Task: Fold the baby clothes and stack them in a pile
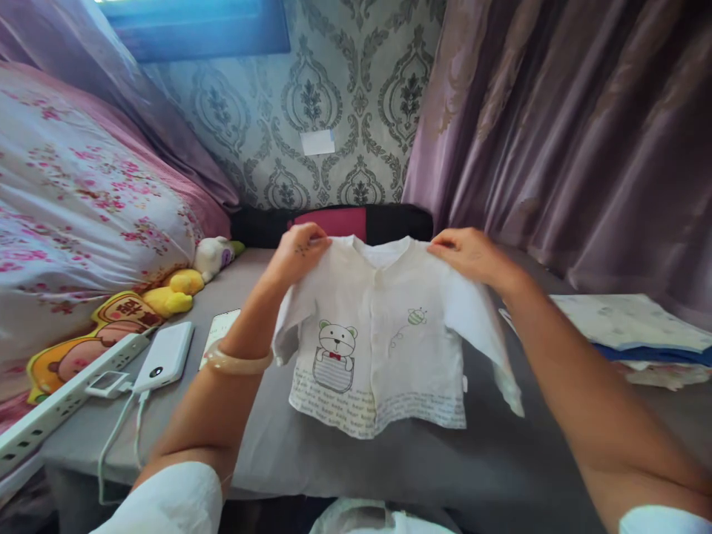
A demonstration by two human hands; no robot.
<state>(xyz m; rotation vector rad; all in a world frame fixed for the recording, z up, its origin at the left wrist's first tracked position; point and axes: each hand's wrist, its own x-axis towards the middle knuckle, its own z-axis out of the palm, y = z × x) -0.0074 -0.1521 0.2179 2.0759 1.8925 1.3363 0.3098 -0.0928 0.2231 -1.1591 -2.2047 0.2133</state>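
Note:
A small white baby shirt (383,326) with long sleeves hangs spread between my hands, front side facing me. It has a bear print on one side, a bee print on the other, and lettering along the hem. My left hand (300,251) pinches one shoulder, fingers closed on the cloth. The other shoulder is gripped by my right hand (464,251), also closed. Both sleeves dangle, and the shirt is held up over the grey surface (445,467).
On the right lies a stack of folded clothes (628,322). To the left are a power strip (72,400), a white power bank (164,356) with cables, a phone (219,334) partly behind my forearm, and plush toys (170,297). A black and red object (331,222) sits against the wall.

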